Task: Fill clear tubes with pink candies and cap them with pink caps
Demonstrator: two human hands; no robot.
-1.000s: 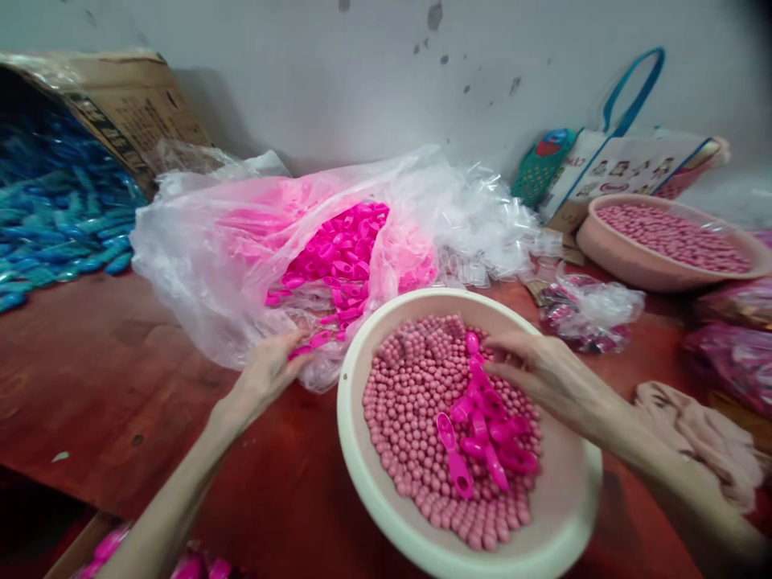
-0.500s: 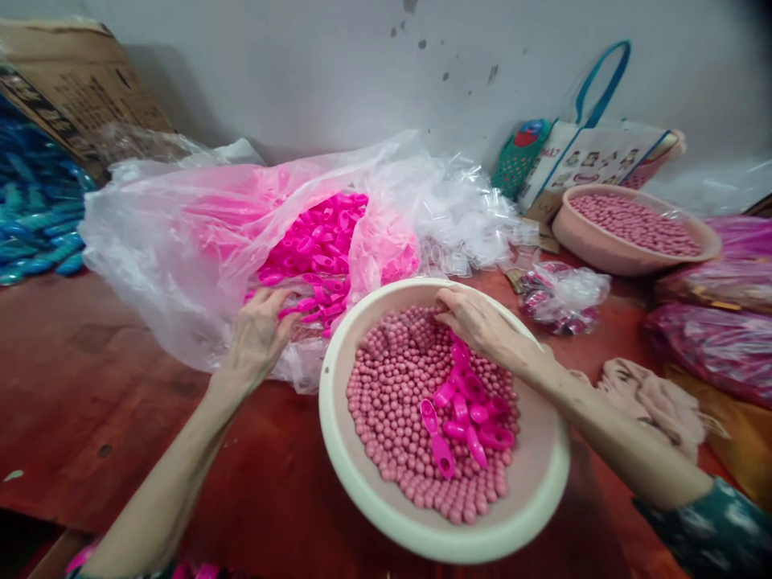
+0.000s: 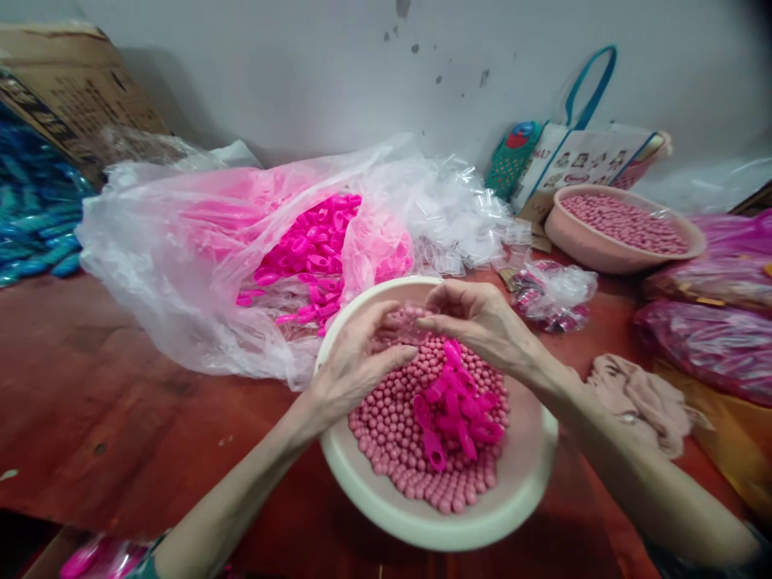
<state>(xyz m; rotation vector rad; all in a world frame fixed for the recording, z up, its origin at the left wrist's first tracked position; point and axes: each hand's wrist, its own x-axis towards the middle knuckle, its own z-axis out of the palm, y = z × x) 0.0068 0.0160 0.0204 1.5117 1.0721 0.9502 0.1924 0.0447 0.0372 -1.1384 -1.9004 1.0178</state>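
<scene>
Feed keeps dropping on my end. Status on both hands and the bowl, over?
Left hand and right hand meet over the cream bowl, pinching a small clear packet. Pink beads fill the bowl, magenta scoops piled on top. Nothing blocking.

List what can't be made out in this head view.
- What the left hand and right hand pinch: clear, blurred, covered by fingers.
- Blue pieces: cut by left edge, blurred.
- Print on the bag: too small.
- Bowl bottom: buried under pink balls.
</scene>
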